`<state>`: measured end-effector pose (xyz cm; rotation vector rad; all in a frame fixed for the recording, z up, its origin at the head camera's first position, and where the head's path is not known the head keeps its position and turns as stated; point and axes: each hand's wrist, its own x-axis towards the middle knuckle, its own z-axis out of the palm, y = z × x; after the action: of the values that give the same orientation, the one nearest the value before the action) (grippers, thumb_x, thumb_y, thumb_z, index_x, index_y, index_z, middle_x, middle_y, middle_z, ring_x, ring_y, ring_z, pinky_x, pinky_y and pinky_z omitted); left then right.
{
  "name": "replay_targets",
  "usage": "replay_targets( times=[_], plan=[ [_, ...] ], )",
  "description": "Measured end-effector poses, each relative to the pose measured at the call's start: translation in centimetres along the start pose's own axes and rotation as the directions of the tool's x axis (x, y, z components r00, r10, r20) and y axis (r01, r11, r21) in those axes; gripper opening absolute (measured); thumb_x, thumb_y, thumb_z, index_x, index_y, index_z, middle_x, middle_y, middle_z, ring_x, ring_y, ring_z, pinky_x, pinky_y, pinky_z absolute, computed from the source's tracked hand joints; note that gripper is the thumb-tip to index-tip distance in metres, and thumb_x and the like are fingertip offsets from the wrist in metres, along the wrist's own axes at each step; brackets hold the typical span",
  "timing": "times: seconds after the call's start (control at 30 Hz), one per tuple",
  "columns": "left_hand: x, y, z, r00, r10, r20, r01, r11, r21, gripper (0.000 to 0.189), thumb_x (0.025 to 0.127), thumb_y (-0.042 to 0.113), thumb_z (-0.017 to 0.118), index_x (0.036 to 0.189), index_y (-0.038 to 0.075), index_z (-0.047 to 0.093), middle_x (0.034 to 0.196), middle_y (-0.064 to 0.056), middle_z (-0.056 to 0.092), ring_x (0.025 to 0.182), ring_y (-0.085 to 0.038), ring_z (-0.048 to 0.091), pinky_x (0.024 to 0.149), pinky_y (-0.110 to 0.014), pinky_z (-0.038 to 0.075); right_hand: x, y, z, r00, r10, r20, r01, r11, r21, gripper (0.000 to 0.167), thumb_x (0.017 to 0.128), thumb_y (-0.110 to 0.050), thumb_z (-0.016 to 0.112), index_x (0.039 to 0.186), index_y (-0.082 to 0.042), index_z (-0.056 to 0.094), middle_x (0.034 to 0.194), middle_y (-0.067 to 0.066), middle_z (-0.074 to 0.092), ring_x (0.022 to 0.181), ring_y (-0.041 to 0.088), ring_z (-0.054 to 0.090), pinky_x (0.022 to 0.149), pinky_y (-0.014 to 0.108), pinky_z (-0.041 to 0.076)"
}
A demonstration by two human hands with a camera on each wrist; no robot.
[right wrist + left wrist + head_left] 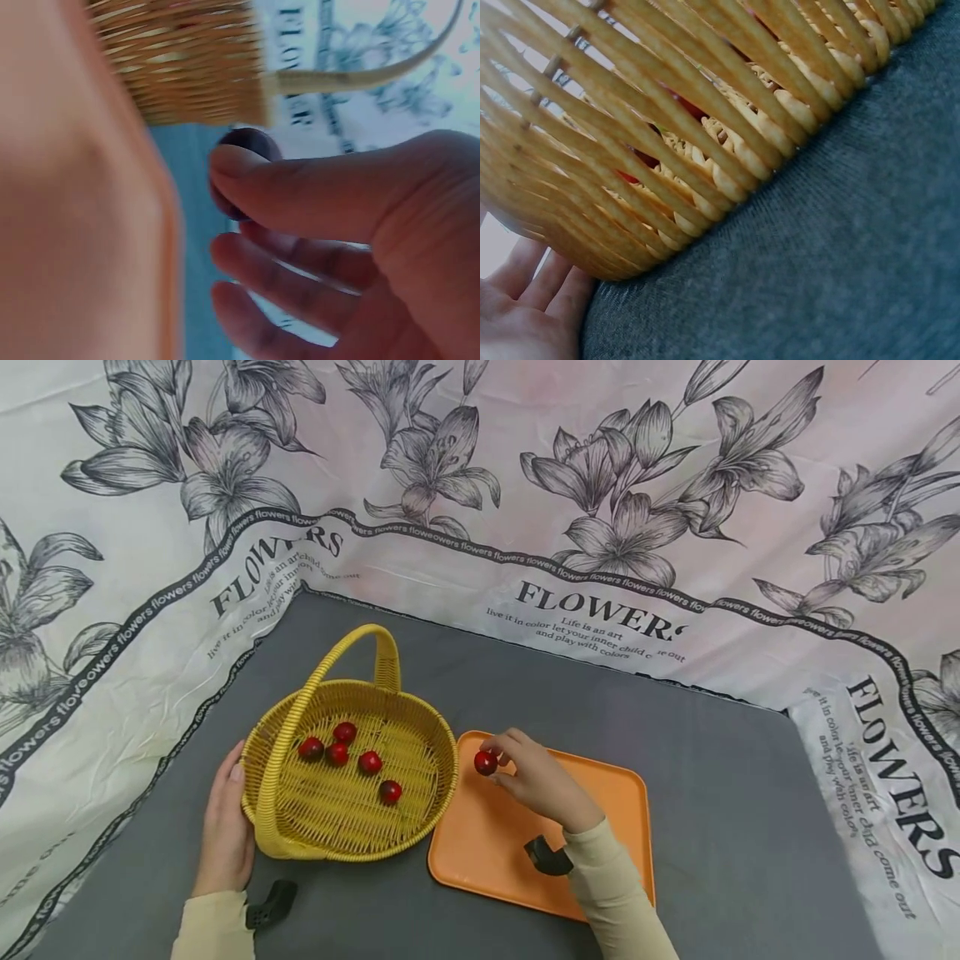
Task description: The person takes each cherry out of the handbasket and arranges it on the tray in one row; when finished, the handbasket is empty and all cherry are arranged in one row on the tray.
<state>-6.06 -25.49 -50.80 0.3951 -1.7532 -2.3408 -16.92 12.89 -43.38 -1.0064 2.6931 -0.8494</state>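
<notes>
The right sleeve (618, 893) overhangs the orange tray (480, 856), where the right hand (536, 772) pinches a red fruit (485, 763). The left hand (227, 827) rests straight-fingered against the yellow basket (337, 827); its five fruits (370, 763), plain in the head view, are slivers from the left wrist.

The cream-sleeved, bare left hand (227, 835) extended its fingers; the cream-sleeved, bare right hand (542, 781) pinched, thumb opposing fingers.

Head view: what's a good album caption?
Right hand pinches a red fruit above an orange tray; left hand touches a yellow basket.
</notes>
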Motion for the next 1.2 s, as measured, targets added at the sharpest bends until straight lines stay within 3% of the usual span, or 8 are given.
replay_targets(
  times=[0.2, 0.6, 1.0, 1.2],
  plan=[
    [-0.3, -0.3, -0.4, 1.000, 0.008, -0.003, -0.008, 1.000, -0.006, 0.054, 0.105, 0.036, 0.032, 0.154, 0.020, 0.018, 0.154, -0.004, 0.021, 0.126, -0.002, 0.039, 0.092, -0.011, 0.040, 0.8, 1.4, 2.8, 1.000, 0.003, -0.018, -0.002, 0.999, 0.038, 0.027, 0.085, 0.000, 0.069, 0.108, -0.012, 0.060, 0.103, -0.002, 0.058, 0.098, 0.017, 0.056, 0.086, 0.034, 0.051],
    [-0.4, -0.2, -0.4, 0.999, 0.025, -0.021, -0.025, 1.000, 0.010, 0.050, 0.105, 0.036, 0.032, 0.152, 0.021, 0.024, 0.152, -0.004, 0.024, 0.128, -0.008, 0.037, 0.093, -0.011, 0.040, 2.3, 1.7, 4.9, 0.998, -0.030, -0.058, 0.026, 0.997, -0.071, 0.025, 0.085, -0.005, 0.072, 0.106, -0.013, 0.063, 0.100, -0.001, 0.058, 0.091, 0.011, 0.053, 0.081, 0.028, 0.050],
    [-0.2, 0.0, -0.1, 0.999, 0.034, -0.006, -0.034, 0.999, 0.029, 0.051, 0.105, 0.038, 0.032, 0.152, 0.020, 0.026, 0.152, -0.007, 0.026, 0.126, -0.008, 0.041, 0.092, -0.013, 0.042, 2.4, 1.5, 4.5, 0.999, 0.017, -0.039, -0.020, 0.996, -0.084, 0.033, 0.086, -0.004, 0.071, 0.116, -0.010, 0.060, 0.105, 0.004, 0.057, 0.095, 0.016, 0.056, 0.083, 0.032, 0.051],
    [0.0, 0.0, -0.1, 1.000, 0.027, 0.002, -0.027, 0.999, 0.028, 0.051, 0.104, 0.039, 0.032, 0.152, 0.022, 0.025, 0.153, -0.007, 0.024, 0.128, -0.009, 0.039, 0.093, -0.012, 0.041, 1.7, 0.3, 2.4, 0.996, 0.075, -0.042, -0.077, 0.996, -0.045, 0.045, 0.087, -0.004, 0.069, 0.129, -0.007, 0.054, 0.117, 0.011, 0.055, 0.101, 0.024, 0.058, 0.084, 0.037, 0.052]
  ],
)
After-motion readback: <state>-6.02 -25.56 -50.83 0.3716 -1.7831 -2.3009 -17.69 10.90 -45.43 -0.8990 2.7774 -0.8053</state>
